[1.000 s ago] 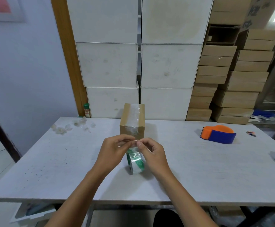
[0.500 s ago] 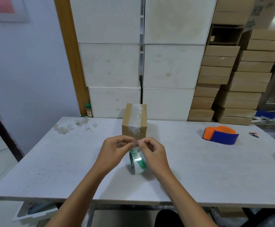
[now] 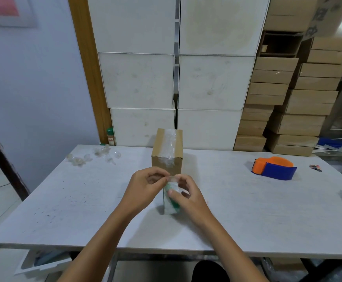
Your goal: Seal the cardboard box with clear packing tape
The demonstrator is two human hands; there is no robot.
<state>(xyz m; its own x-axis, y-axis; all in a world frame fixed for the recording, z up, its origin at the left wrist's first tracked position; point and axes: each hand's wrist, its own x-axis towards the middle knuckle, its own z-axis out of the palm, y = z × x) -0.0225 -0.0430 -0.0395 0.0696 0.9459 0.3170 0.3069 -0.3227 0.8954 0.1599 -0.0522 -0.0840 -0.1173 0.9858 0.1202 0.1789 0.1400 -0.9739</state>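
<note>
The right hand (image 3: 188,197) now grips the tape roll (image 3: 171,202) itself, while the left hand (image 3: 147,187) fingers pinch its loose end (peeling begins).

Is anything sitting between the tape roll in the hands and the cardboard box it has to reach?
Nothing visible. The tape roll, held by the left hand and right hand, stands just in front of the cardboard box; only bare table shows around them.
</note>
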